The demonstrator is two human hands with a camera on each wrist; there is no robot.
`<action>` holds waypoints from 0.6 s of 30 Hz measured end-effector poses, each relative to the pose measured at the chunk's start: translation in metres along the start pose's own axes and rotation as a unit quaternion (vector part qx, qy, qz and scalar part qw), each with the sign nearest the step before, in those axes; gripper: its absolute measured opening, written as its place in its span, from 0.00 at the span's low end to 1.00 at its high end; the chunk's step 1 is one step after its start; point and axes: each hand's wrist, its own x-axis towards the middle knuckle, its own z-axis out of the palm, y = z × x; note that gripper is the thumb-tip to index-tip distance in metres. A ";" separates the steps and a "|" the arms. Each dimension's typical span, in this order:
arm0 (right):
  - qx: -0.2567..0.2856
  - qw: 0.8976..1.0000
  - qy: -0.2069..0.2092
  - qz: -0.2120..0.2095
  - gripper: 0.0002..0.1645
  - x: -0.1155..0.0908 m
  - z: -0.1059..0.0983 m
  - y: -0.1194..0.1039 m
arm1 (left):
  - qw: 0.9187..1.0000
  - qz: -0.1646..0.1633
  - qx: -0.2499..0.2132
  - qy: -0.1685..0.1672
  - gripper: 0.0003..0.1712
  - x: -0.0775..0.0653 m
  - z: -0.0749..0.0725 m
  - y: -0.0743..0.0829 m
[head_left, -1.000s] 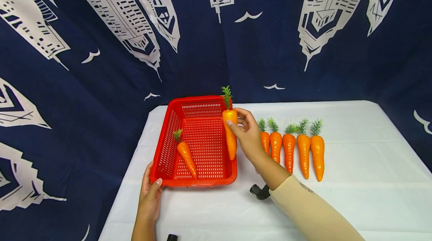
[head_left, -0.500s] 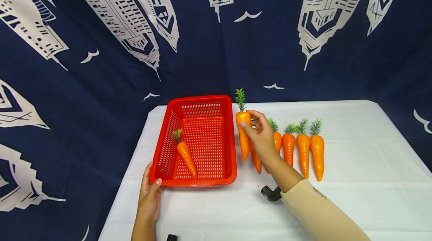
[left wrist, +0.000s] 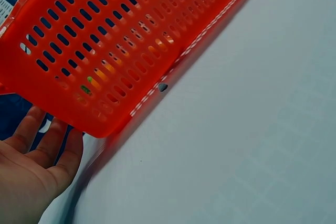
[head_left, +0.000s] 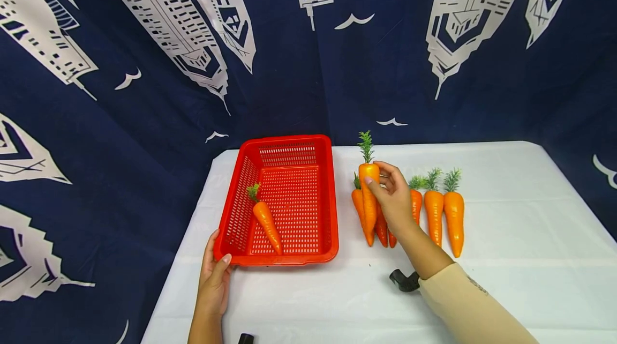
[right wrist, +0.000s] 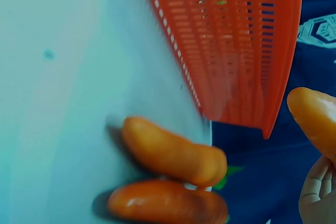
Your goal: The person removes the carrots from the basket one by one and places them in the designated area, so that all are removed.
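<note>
My right hand [head_left: 397,202] pinches an orange carrot [head_left: 369,188] with a green leafy top, thumb in front and fingers behind, over the left end of a row of carrots. The held carrot's tip points down toward me; in the right wrist view this carrot [right wrist: 315,121] shows at the right edge. My left hand [head_left: 214,279] grips the near left corner of a red plastic basket [head_left: 277,261], thumb on its rim. In the left wrist view, fingers [left wrist: 65,163] lie against the basket's outer wall. One carrot [head_left: 267,226] lies inside the basket, toward its left side.
Several carrots lie side by side right of the basket, the rightmost carrot [head_left: 454,223] fully visible, others partly behind my right hand. A black curved object [head_left: 404,281] shows by my right sleeve [head_left: 463,301]. A dark blue printed curtain [head_left: 356,92] hangs behind the white table [head_left: 520,215].
My right hand has carried the carrot rightward, from over the basket's right rim to over the row's left end. My left hand and the basket have stayed in place.
</note>
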 end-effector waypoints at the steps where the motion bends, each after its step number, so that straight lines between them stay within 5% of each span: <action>1: -0.002 1.000 0.003 0.003 0.31 0.000 -0.003 0.001 | 1.000 0.000 0.000 0.000 0.38 0.000 0.000 0.000; 8: -0.069 0.996 0.010 0.047 0.34 -0.005 -0.025 0.007 | 1.000 0.003 0.002 0.001 0.38 0.000 0.000 0.001; 18: -0.075 0.994 0.048 0.060 0.32 -0.010 -0.049 0.014 | 1.000 0.000 0.002 0.002 0.38 0.000 0.001 0.001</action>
